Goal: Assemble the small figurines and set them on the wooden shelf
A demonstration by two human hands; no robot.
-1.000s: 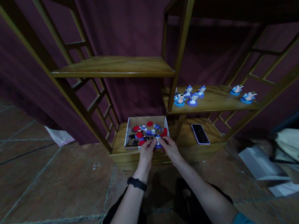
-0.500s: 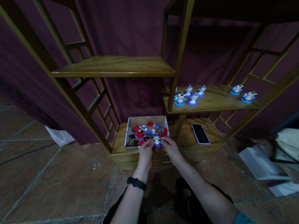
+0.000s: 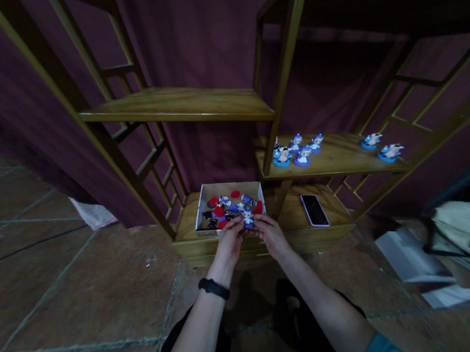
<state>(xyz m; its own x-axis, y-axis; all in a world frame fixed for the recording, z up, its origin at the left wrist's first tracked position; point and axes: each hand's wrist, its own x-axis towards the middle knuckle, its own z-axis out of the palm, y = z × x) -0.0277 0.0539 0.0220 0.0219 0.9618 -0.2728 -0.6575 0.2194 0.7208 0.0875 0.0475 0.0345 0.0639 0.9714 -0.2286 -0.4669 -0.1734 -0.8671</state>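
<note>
A small purple-and-white figurine point(image 3: 247, 218) on a purple base stands upright between my hands. My left hand point(image 3: 230, 237) pinches it from the left, and my right hand point(image 3: 268, 231) grips its right side; the fingertips partly cover the base. Just behind them sits an open cardboard box point(image 3: 199, 217) on the low wooden ledge. Inside the box lie several loose figurines and red discs point(image 3: 235, 194), some in black, some in purple and white.
Several purple figurines point(image 3: 303, 156) and blue-based ones point(image 3: 390, 152) stand on the right wooden shelf point(image 3: 339, 157). A phone point(image 3: 315, 210) lies on the ledge to the right. The upper left shelf point(image 3: 179, 104) overhangs the box. Bags and papers point(image 3: 414, 259) lie on the floor at right.
The figurine has risen very slightly between my hands, and my fingers have shifted a little around its base. Everything else looks the same.
</note>
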